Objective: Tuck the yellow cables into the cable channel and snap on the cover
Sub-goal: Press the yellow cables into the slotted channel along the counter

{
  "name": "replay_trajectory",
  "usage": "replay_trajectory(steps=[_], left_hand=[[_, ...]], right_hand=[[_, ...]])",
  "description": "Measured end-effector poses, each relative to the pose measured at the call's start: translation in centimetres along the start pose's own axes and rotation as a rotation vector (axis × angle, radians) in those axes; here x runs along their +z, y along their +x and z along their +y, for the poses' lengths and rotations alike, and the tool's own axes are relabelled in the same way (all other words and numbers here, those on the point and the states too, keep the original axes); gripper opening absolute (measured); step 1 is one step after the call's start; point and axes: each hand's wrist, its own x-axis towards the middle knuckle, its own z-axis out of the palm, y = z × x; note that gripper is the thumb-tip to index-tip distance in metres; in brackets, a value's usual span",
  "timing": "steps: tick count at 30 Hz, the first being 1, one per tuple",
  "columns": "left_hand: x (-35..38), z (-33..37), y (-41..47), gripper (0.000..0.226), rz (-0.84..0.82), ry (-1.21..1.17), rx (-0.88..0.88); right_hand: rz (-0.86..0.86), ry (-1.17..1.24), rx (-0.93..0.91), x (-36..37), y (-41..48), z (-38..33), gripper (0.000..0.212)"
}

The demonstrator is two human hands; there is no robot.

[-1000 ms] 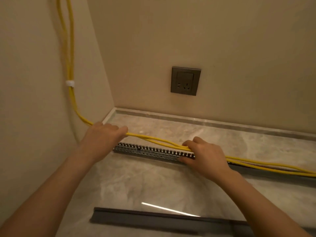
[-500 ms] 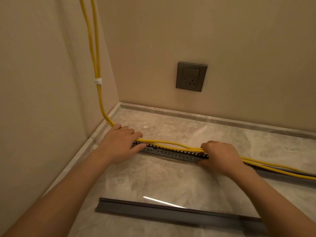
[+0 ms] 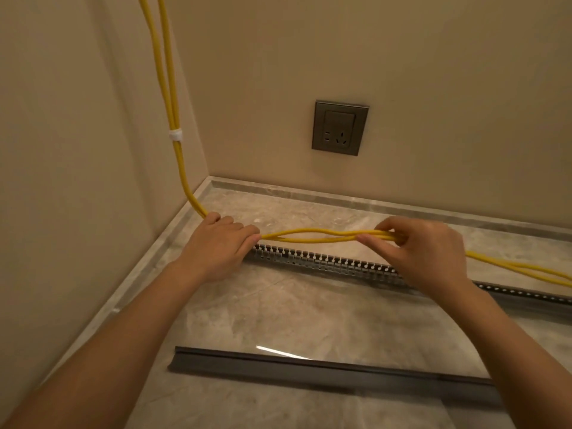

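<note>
Yellow cables (image 3: 312,235) come down the left wall, bend at the floor corner and run right, held a little above the slotted grey cable channel (image 3: 328,264) lying on the marble floor. My left hand (image 3: 216,246) grips the cables at the channel's left end, fingers curled over them. My right hand (image 3: 424,252) pinches the cables between thumb and fingers farther right, lifted above the channel. The dark grey cover (image 3: 325,371) lies loose on the floor, nearer to me and parallel to the channel.
A grey wall socket (image 3: 340,128) sits on the back wall above the skirting. A white tie (image 3: 175,134) binds the cables on the left wall. Walls meet in a corner at the far left; marble floor (image 3: 278,314) spreads between channel and cover.
My right hand has lifted the cables up off the channel and now pinches them in the air. My left hand stays at the channel's left end. The view moved closer.
</note>
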Motion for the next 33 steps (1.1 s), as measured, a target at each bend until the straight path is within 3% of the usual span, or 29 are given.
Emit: replay_trajectory(steps=[5,10,14,20,27,33], left_hand=[[0.3,-0.8,0.0,0.042,-0.019,-0.091,-0.051],[0.8,-2.3,-1.2,0.041,0.002,0.035,-0.097],[0.8,-2.6,-2.1,0.058,0.05,0.166,-0.065],[0.6,-1.7,-2.0,0.048,0.009,0.197,-0.079],[1.4,-0.6,-0.9,0.023,0.089,-0.118,-0.11],[2.0,-0.1,-1.4,0.033,0.054,-0.236,-0.07]], right_hand=[[0.099,0.047,-0.175,-1.2,2.0,-3.1,0.037],[-0.072,-0.01,-0.108,1.2,1.9,-3.3,0.029],[-0.264,-0.013,-0.06,4.0,0.6,-1.7,0.03],[-0.329,0.075,-0.032,5.8,-0.7,-0.1,0.024],[-0.22,0.098,-0.015,5.2,-0.8,0.9,0.015],[-0.307,0.022,-0.035,5.2,-2.1,1.9,0.015]])
